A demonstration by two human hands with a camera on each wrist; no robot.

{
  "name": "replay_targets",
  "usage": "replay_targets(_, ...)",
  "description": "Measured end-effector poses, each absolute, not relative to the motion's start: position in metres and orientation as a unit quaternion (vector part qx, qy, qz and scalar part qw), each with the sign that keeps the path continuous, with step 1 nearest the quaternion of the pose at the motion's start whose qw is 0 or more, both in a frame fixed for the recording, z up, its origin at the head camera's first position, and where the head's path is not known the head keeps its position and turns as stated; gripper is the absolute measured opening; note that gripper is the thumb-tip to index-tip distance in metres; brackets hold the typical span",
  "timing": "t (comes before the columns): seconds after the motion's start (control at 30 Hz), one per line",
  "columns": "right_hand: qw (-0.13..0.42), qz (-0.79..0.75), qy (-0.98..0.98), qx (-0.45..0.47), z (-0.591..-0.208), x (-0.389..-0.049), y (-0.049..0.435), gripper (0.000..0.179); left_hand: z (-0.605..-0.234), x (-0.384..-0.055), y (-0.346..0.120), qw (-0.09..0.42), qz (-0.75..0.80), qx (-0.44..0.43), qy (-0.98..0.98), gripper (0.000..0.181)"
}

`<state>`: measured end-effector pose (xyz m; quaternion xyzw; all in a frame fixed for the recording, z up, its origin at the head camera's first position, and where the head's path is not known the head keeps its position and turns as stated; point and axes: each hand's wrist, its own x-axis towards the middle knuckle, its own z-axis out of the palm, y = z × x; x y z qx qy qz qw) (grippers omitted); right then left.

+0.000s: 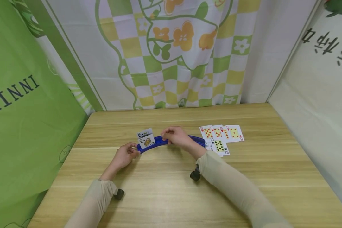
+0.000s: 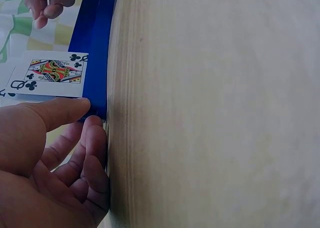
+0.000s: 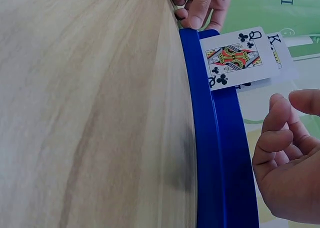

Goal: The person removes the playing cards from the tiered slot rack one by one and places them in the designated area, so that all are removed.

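Observation:
A curved blue playing-card holder point(image 1: 158, 140) lies on the table. Near its left end stands a queen of clubs point(image 1: 146, 142), with a king point(image 1: 143, 133) behind it, partly covered. My left hand point(image 1: 124, 155) pinches that end of the holder, thumb point(image 2: 75, 108) on top of it and fingertips against the end. Over the holder's middle is my right hand point(image 1: 176, 136), its fingers point(image 3: 277, 140) loosely curled, with nothing between thumb and forefinger. In the right wrist view it is beside the queen point(image 3: 235, 58), apart from both cards.
Right of the holder, several red-suited cards point(image 1: 208, 132) lie overlapped in a row. A black ten point(image 1: 220, 146) lies below them, partly over other cards by the holder's right end. Behind the wooden table point(image 1: 159, 190) hangs a patterned curtain point(image 1: 171, 76).

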<state>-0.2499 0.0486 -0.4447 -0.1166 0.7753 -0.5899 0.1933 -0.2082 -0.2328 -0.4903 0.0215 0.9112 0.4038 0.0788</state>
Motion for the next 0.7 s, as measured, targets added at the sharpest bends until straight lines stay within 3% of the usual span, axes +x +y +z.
replay_targets(0.7,0.195,-0.585,0.779,-0.117,-0.447,-0.252,0.03,0.02,-0.489,-0.209,-0.233,0.079,0.416,0.015,0.906,0.031)
